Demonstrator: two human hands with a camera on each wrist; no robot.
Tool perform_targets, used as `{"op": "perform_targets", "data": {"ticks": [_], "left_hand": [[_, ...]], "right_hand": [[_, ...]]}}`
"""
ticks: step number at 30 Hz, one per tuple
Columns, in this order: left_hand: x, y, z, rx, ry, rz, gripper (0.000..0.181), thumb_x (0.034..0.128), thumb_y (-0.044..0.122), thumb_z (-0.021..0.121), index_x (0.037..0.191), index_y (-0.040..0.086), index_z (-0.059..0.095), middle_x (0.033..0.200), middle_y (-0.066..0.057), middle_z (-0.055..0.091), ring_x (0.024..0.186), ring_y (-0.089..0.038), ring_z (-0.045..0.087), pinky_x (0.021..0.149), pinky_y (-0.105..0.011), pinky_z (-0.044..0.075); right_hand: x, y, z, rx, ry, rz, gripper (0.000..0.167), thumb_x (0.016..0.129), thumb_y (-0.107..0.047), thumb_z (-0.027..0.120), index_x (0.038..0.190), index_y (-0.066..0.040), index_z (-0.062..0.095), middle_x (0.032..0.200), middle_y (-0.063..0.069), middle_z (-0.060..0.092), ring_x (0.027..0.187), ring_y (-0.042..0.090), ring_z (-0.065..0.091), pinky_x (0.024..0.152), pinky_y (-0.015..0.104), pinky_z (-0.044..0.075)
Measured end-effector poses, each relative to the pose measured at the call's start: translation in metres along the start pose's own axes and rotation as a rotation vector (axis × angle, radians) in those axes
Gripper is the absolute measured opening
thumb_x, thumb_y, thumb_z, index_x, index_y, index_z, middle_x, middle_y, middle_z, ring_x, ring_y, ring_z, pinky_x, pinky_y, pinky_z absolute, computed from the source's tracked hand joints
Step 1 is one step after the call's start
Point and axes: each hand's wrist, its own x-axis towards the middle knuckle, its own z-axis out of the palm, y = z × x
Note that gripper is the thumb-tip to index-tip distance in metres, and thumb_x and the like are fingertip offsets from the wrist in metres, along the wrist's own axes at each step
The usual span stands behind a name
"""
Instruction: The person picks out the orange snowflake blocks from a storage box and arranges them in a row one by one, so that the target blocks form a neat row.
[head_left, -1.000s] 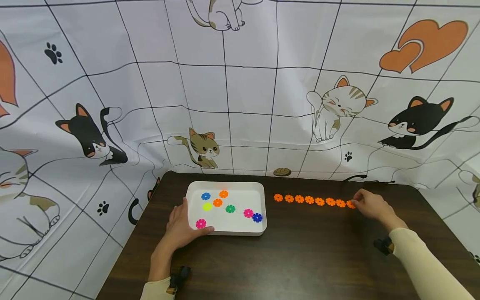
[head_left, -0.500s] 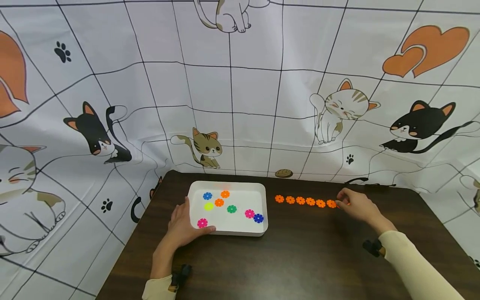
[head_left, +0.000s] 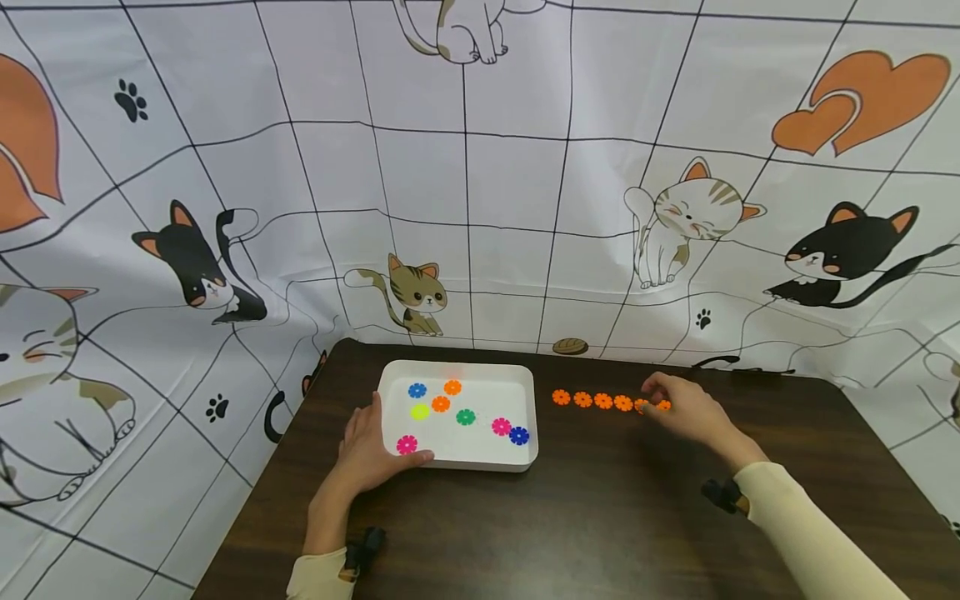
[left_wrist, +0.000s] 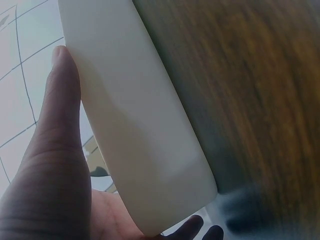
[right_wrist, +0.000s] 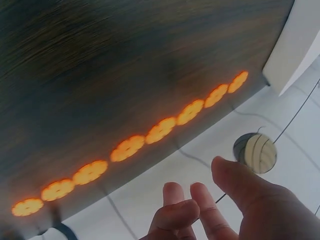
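A white tray [head_left: 480, 465] stands on the left half of the table in the head view. My left hand [head_left: 362, 450] holds its near left corner, thumb along the near side. In the left wrist view the thumb [left_wrist: 62, 110] lies against the tray's wall [left_wrist: 135, 110]. On the right, several orange flower-shaped discs [head_left: 603, 402] form a row on the table. Over the right part of that row hovers my right hand [head_left: 690, 412], partly covering it. The right wrist view shows thumb and fingers apart, nothing between them, beside the full row [right_wrist: 128, 148].
Inside the tray lie loose flower discs: blue [head_left: 417, 390], yellow [head_left: 420, 412], green [head_left: 466, 417], pink [head_left: 501, 427], dark blue [head_left: 519, 436] and orange [head_left: 441, 404]. The dark wooden table [head_left: 570, 533] meets a white cat-print cloth [head_left: 510, 250] behind and at both sides.
My right hand has moved left along the row from its right end, uncovering discs there. The left hand stays at the tray. The head view has shifted slightly.
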Motion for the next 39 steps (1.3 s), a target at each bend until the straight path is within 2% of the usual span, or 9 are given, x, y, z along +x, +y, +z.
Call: {"op": "perform_targets", "data": {"ticks": [9, 15, 20, 33, 39], "left_hand": [[-0.002, 0.001, -0.001, 0.003, -0.007, -0.008, 0.147, 0.0655, 0.072, 0.081, 0.163, 0.008, -0.008, 0.17, -0.023, 0.008, 0.156, -0.05, 0.0, 0.12, -0.078, 0.011], [-0.002, -0.003, -0.001, 0.01, -0.008, -0.003, 0.147, 0.0661, 0.073, 0.08, 0.163, 0.007, -0.009, 0.17, -0.023, 0.007, 0.156, -0.05, 0.0, 0.12, -0.079, 0.011], [-0.002, -0.002, -0.001, 0.008, -0.01, -0.006, 0.147, 0.0662, 0.073, 0.08, 0.163, 0.007, -0.009, 0.17, -0.023, 0.006, 0.156, -0.05, 0.0, 0.12, -0.079, 0.011], [-0.004, 0.001, -0.002, -0.01, -0.01, -0.007, 0.145, 0.0667, 0.07, 0.081, 0.163, 0.008, -0.007, 0.17, -0.022, 0.007, 0.156, -0.049, 0.0, 0.12, -0.079, 0.012], [-0.004, 0.002, -0.003, -0.012, -0.008, -0.005, 0.144, 0.0674, 0.07, 0.081, 0.164, 0.008, -0.007, 0.171, -0.021, 0.007, 0.156, -0.048, 0.0, 0.12, -0.078, 0.012]], "right_hand": [[0.007, -0.023, 0.01, 0.036, 0.067, -0.101, 0.026, 0.093, -0.02, 0.071, 0.114, -0.006, 0.067, 0.1, 0.012, 0.071, 0.086, 0.023, 0.065, 0.069, 0.035, 0.052], [0.015, -0.04, 0.017, 0.056, 0.052, -0.127, 0.026, 0.094, -0.02, 0.07, 0.115, -0.005, 0.067, 0.097, 0.01, 0.069, 0.078, 0.017, 0.059, 0.067, 0.031, 0.048], [0.022, -0.056, 0.022, 0.081, 0.052, -0.176, 0.025, 0.094, -0.019, 0.07, 0.114, -0.005, 0.067, 0.1, 0.01, 0.071, 0.087, 0.023, 0.066, 0.075, 0.038, 0.054], [0.038, -0.092, 0.041, 0.144, 0.042, -0.252, 0.025, 0.094, -0.016, 0.071, 0.112, 0.001, 0.067, 0.101, 0.015, 0.073, 0.091, 0.028, 0.068, 0.085, 0.046, 0.06], [0.045, -0.11, 0.045, 0.152, 0.014, -0.252, 0.026, 0.094, -0.019, 0.072, 0.113, -0.002, 0.067, 0.1, 0.012, 0.072, 0.089, 0.024, 0.067, 0.083, 0.042, 0.06]]}}
